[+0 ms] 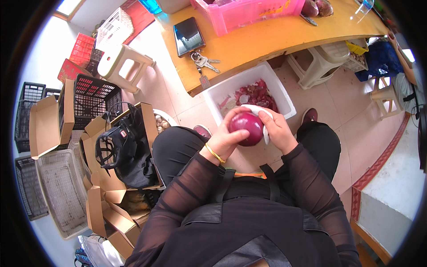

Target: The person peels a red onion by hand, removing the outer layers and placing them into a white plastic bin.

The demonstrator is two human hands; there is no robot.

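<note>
A glossy, peeled red onion (246,128) is held between my hands above my lap. My left hand (227,135) wraps its left side, the thumb lying across the front. In my right hand (278,128) is a folded white cloth (257,109), pressed against the onion's upper right side. Just beyond my hands, a white foam box (285,96) stands on the floor between my feet. Dry red onion skins (258,95) lie heaped in it, with a small clear piece among them.
A wooden table (267,43) ahead bears a pink plastic crate (247,16), a dark tablet-like device (188,36), keys (204,61), a knife (308,20) and onions (317,7). Cardboard boxes (50,123), a black bag (133,150) and crates crowd my left. At far right sits another person (405,86).
</note>
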